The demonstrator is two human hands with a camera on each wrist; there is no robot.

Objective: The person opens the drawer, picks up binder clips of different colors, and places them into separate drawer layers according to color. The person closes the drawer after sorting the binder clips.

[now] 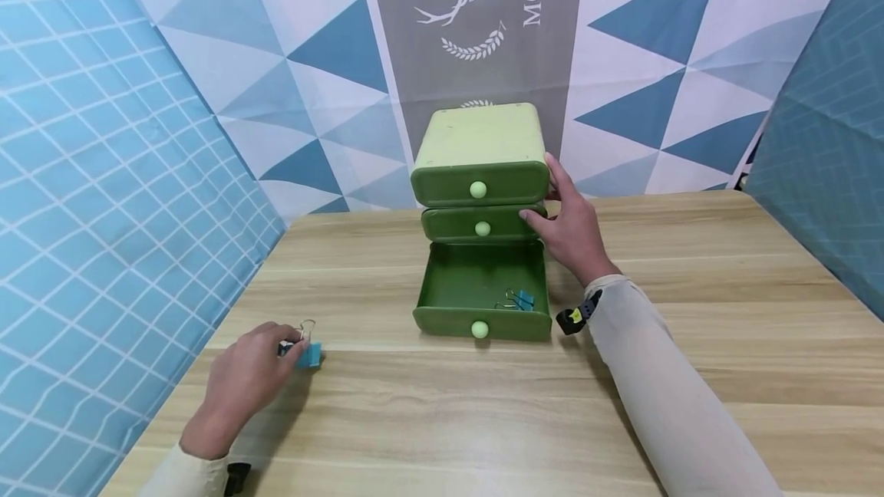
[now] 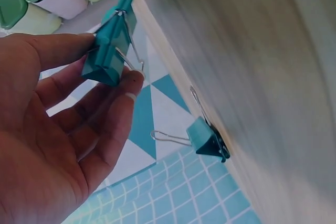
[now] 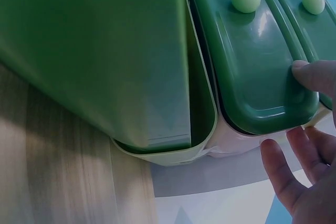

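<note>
My left hand (image 1: 245, 374) pinches a blue binder clip (image 2: 110, 40) between thumb and fingers, low over the table at left. Another blue binder clip (image 2: 207, 137) stands on the table beside that hand, wire handles spread; in the head view the fingers largely hide it. A small cabinet has three green-fronted drawers. Its bottom drawer (image 1: 476, 282) is pulled out, with blue binder clips (image 1: 525, 300) in its front right corner. My right hand (image 1: 576, 232) rests at the cabinet's right side, thumb on the front of the middle drawer (image 1: 449, 225), fingers fairly straight along the side.
The top drawer (image 1: 442, 186) is closed beneath the pale green cabinet top (image 1: 483, 133). Patterned cloth (image 1: 331, 60) hangs behind the wooden table (image 1: 387, 420). Blue checked cloth (image 1: 103, 175) borders the left side, and a teal sheet (image 1: 822, 175) the right.
</note>
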